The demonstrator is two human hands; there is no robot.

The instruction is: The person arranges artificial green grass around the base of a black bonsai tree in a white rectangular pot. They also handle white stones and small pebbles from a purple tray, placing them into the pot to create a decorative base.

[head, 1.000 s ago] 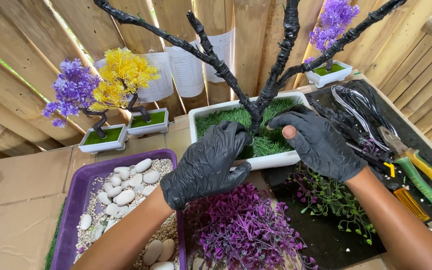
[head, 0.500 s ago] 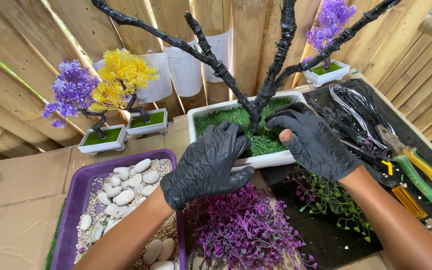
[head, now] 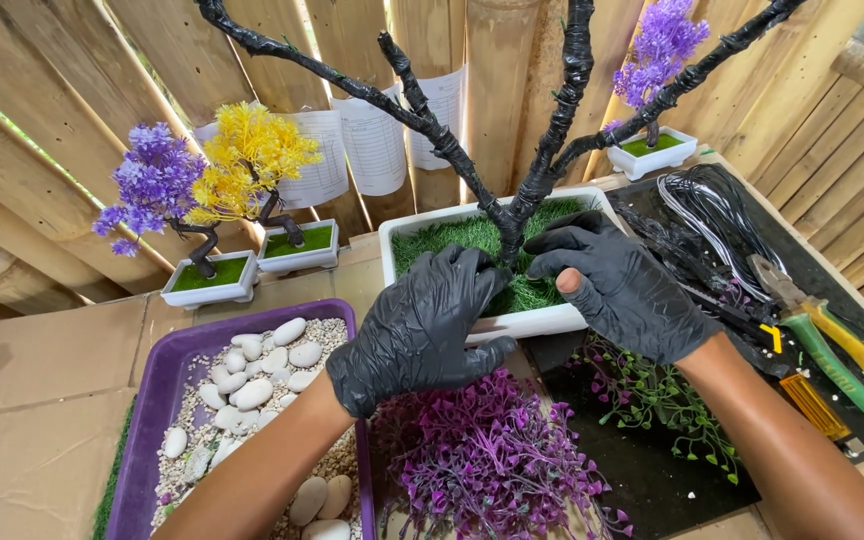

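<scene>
A white rectangular planter (head: 542,322) lined with green artificial grass holds a bare black-wrapped tree (head: 542,170) with several forked branches. My left hand (head: 422,330), in a black glove, presses on the grass at the planter's near edge, thumb under the rim. My right hand (head: 624,288), also in a black glove torn at one fingertip, rests on the grass beside the trunk's base. Neither hand grips a loose object.
A purple tray (head: 157,400) of white pebbles and gravel lies at left. Purple artificial foliage (head: 487,465) and green sprigs (head: 657,395) lie in front. Pliers (head: 832,345), a cutter (head: 822,405) and black wire (head: 717,215) are on a black mat at right. Small finished trees (head: 202,185) stand behind.
My right hand slid left toward the trunk base and lower onto the grass. My left hand edged slightly forward on the planter's rim.
</scene>
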